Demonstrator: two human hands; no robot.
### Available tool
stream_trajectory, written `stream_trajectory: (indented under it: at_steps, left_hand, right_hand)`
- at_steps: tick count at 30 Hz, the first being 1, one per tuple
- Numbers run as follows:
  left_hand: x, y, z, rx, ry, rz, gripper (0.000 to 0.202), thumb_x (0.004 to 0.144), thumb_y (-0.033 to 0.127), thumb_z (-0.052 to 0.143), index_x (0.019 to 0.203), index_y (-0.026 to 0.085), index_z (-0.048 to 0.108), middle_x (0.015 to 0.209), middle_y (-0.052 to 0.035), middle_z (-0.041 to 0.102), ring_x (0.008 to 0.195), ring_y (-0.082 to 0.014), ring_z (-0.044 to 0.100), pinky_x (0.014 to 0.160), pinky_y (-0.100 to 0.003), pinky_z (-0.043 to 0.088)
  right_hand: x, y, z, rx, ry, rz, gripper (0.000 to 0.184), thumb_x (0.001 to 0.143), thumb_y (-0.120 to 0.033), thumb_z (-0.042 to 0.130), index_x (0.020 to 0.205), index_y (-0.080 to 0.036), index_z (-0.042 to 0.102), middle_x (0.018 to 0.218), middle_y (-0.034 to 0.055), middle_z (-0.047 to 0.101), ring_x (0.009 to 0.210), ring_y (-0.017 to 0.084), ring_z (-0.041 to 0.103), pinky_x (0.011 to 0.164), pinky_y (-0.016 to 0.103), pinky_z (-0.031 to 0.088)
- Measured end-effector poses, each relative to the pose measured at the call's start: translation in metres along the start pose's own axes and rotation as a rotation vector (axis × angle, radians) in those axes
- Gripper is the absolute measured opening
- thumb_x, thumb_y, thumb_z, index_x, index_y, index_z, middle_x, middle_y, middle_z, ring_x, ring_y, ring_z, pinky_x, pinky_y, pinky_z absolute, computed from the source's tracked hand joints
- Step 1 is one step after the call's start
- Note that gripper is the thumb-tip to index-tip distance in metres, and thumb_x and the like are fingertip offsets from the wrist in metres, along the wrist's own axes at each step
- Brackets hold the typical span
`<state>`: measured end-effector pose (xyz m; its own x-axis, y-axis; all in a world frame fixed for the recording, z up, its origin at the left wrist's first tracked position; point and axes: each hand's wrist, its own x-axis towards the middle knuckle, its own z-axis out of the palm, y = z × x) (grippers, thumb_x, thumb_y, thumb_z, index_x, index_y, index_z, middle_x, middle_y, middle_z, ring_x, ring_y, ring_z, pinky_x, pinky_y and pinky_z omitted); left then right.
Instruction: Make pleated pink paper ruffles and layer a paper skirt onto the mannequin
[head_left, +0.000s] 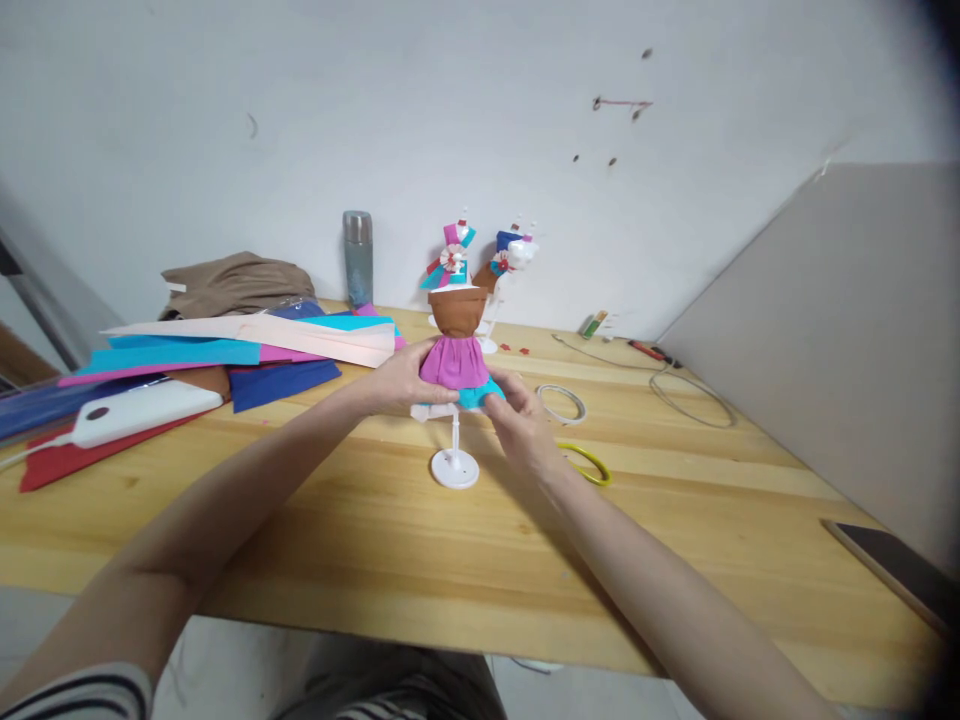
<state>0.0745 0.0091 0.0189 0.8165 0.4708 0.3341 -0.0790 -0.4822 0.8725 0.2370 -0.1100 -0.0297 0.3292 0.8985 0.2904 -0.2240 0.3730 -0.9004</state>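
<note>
A small doll-size dress form (pixel 459 340) stands on a white stand with a round base (pixel 454 468) in the middle of the wooden table (pixel 390 540). It wears a brown top, a magenta skirt and a teal hem. My left hand (pixel 401 380) grips the skirt's left side at the hem. My right hand (pixel 517 415) pinches the teal hem on the right. A second decorated form (pixel 506 262) stands behind it near the wall.
Sheets of coloured fabric or paper (pixel 225 350) are piled at the left with a white device (pixel 139 410) on them. A grey bottle (pixel 358 258) stands at the wall. A white ring (pixel 562 403), a yellow ring (pixel 586 464), cables (pixel 690 395) and a phone (pixel 896 570) lie at the right.
</note>
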Motion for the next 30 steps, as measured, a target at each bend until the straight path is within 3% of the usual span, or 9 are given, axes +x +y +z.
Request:
stream_trajectory:
  at_steps: [3,5,7,12,15,18,20,23,30]
  left_hand:
    - [0.0,-0.001,0.0,0.047,-0.018,-0.004,0.069,0.063,0.039,0.083,0.123,0.015,0.06,0.123,-0.0126,0.068,0.114,-0.031,0.063,0.096,-0.041,0.051]
    - [0.0,-0.002,0.0,0.074,-0.005,-0.004,0.073,0.063,0.039,0.083,0.126,0.015,0.058,0.126,-0.0128,0.066,0.117,-0.0314,0.062,0.099,-0.042,0.049]
    - [0.0,-0.002,0.001,0.087,0.005,-0.001,0.076,0.062,0.041,0.082,0.129,0.014,0.056,0.129,-0.0139,0.064,0.12,-0.0321,0.06,0.101,-0.043,0.047]
    - [0.001,-0.002,0.003,0.074,0.018,-0.001,0.076,0.064,0.038,0.08,0.13,0.011,0.054,0.134,-0.017,0.06,0.125,-0.0333,0.056,0.106,-0.047,0.043]
    - [0.002,-0.002,0.006,-0.018,0.036,-0.02,0.077,0.061,0.036,0.083,0.128,0.01,0.055,0.131,-0.0171,0.062,0.121,-0.0332,0.058,0.103,-0.045,0.045]
    - [0.002,-0.003,0.008,-0.213,0.061,-0.042,0.075,0.06,0.035,0.085,0.125,0.012,0.056,0.128,-0.0153,0.064,0.119,-0.0312,0.061,0.098,-0.04,0.048]
    - [0.002,-0.003,0.008,-0.334,0.096,-0.093,0.073,0.059,0.033,0.086,0.123,0.012,0.057,0.125,-0.0151,0.066,0.115,-0.03,0.063,0.093,-0.038,0.05]
    - [0.002,-0.003,0.007,-0.432,0.138,-0.162,0.075,0.057,0.029,0.087,0.123,0.011,0.057,0.122,-0.0156,0.067,0.11,-0.0286,0.065,0.091,-0.037,0.051]
    - [0.001,-0.004,0.014,-0.499,0.102,-0.189,0.078,0.053,0.025,0.09,0.123,0.013,0.058,0.122,-0.0154,0.068,0.112,-0.0302,0.066,0.093,-0.041,0.052]
  right_hand:
    - [0.001,0.003,-0.005,-0.063,0.041,0.014,0.024,0.065,-0.039,0.084,0.079,-0.022,0.074,0.074,-0.0006,0.069,0.069,0.015,0.059,0.076,0.03,0.047]
    - [0.001,0.002,-0.008,-0.057,0.04,0.035,0.023,0.065,-0.04,0.082,0.07,-0.021,0.071,0.066,-0.0013,0.065,0.063,0.014,0.055,0.07,0.03,0.047]
    - [0.001,-0.002,-0.009,-0.051,0.01,0.063,0.025,0.065,-0.043,0.081,0.069,-0.021,0.071,0.067,0.0002,0.066,0.064,0.015,0.057,0.069,0.031,0.048]
    - [0.005,-0.015,-0.007,-0.009,-0.026,0.059,0.049,0.063,-0.056,0.078,0.097,-0.021,0.075,0.092,0.0054,0.073,0.087,0.023,0.065,0.077,0.035,0.051]
    - [0.007,-0.01,-0.011,-0.016,0.057,0.172,0.042,0.069,-0.058,0.071,0.085,-0.02,0.072,0.08,0.0058,0.072,0.072,0.02,0.065,0.059,0.031,0.049]
    - [0.002,0.001,-0.013,-0.029,0.083,0.305,0.027,0.066,-0.044,0.073,0.067,-0.018,0.067,0.062,0.0052,0.067,0.049,0.014,0.055,0.041,0.025,0.036]
    - [-0.004,0.004,-0.011,-0.044,0.046,0.336,0.017,0.058,-0.029,0.076,0.064,-0.016,0.068,0.058,0.0041,0.065,0.045,0.011,0.051,0.04,0.023,0.033]
    - [-0.01,0.002,-0.002,-0.043,0.027,0.295,0.02,0.055,-0.019,0.079,0.073,-0.018,0.072,0.067,0.0005,0.068,0.053,0.008,0.052,0.046,0.02,0.037]
    - [-0.011,-0.004,0.008,0.071,0.011,0.171,0.027,0.059,-0.033,0.085,0.074,-0.019,0.067,0.06,-0.0046,0.052,0.05,0.006,0.038,0.042,0.02,0.029]
